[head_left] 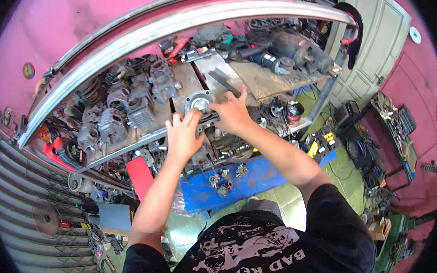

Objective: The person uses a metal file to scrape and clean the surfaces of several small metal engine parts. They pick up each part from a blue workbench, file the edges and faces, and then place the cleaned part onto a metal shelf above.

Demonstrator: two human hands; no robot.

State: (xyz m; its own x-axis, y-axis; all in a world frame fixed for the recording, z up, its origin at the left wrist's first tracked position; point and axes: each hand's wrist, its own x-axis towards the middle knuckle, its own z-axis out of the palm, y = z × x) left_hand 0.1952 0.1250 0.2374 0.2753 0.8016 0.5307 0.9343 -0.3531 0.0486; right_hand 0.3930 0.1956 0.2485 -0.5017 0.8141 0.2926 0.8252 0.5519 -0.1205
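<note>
metal part (pixel 199 101) between left grip (pixel 184 134) and right grip (pixel 231 114)

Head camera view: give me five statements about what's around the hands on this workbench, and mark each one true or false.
1. The left hand and right hand meet at a grey metal part. True.
2. Both hands wear gloves. False: both hands are bare.
3. Finned metal parts sit on the work table, left of the hands. True.
4. The pale door stands to the left of both hands. False: the pale door stands to their right.
5. Small metal parts lie on the blue bench. True.
</note>
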